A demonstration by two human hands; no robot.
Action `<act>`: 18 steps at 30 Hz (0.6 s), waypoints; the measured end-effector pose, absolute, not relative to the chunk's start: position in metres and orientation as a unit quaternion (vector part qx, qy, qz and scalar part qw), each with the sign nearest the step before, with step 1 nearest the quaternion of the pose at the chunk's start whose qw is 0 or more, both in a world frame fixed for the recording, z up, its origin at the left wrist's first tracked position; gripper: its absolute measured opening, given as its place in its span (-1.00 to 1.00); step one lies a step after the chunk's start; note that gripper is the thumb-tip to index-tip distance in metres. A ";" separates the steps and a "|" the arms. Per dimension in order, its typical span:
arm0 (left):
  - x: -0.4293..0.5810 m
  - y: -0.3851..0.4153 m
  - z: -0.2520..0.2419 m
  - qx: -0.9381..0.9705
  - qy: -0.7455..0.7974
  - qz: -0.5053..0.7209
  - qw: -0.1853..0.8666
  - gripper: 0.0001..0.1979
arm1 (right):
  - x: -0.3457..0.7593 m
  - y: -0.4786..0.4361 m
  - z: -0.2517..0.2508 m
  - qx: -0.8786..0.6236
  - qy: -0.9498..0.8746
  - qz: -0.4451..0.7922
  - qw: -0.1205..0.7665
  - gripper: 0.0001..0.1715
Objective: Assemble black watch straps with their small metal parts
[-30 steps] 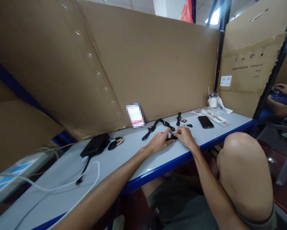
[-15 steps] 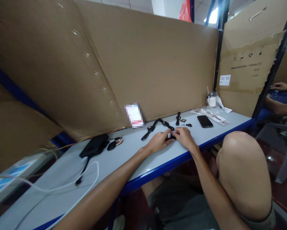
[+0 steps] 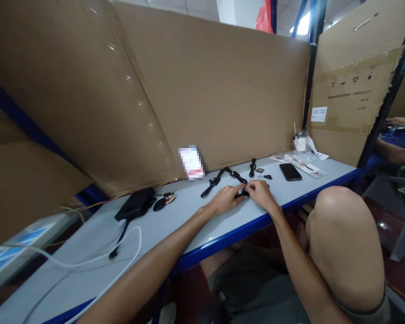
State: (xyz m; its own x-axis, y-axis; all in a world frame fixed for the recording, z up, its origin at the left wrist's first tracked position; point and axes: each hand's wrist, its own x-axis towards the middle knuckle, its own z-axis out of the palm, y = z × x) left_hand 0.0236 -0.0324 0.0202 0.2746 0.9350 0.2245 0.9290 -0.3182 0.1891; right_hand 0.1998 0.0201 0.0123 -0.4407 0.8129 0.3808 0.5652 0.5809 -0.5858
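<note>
My left hand (image 3: 226,199) rests on the table, thumb and fingers closed around a small black part (image 3: 242,192). Against that same part, the pinched fingertips of my right hand (image 3: 259,192) come in from the right; what they grip is too small to make out. Just beyond my hands lie narrow black pieces with rounded ends: one on the left (image 3: 211,183), a bent one in the middle (image 3: 235,174) and a short one (image 3: 252,168). Right of these are a small grey square piece (image 3: 260,170) and a tiny black part (image 3: 267,177).
A black phone (image 3: 290,172) lies at right, before plastic packaging (image 3: 298,159) and a white cup (image 3: 300,144). A lit, blurred screen (image 3: 192,163) leans on the cardboard wall (image 3: 222,90). At left are a black box (image 3: 134,204) and white cable (image 3: 139,243). Another person's arm (image 3: 396,148) shows far right.
My hands stay together at the small black part, with only slight finger movement. The whole view has shifted a little.
</note>
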 end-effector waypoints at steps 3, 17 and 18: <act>0.022 -0.030 0.021 0.798 0.579 0.162 0.029 -0.63 | 0.201 0.021 0.012 -0.425 -0.818 0.191 0.337 -0.77; 0.018 -0.030 0.019 0.814 0.560 0.154 0.014 -0.66 | 0.219 -0.021 -0.003 -0.485 -0.829 0.056 0.273 -0.57; 0.018 -0.030 0.019 0.814 0.560 0.152 0.016 -0.68 | 0.218 -0.022 -0.003 -0.491 -0.827 0.054 0.268 -0.57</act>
State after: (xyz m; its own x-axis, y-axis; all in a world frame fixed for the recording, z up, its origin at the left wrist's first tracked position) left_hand 0.0177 -0.0304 0.0187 0.3267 0.9171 0.2284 0.9072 -0.3721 0.1964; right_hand 0.2178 -0.0218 -0.0031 -0.3742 0.8415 0.3897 0.7835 0.5117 -0.3526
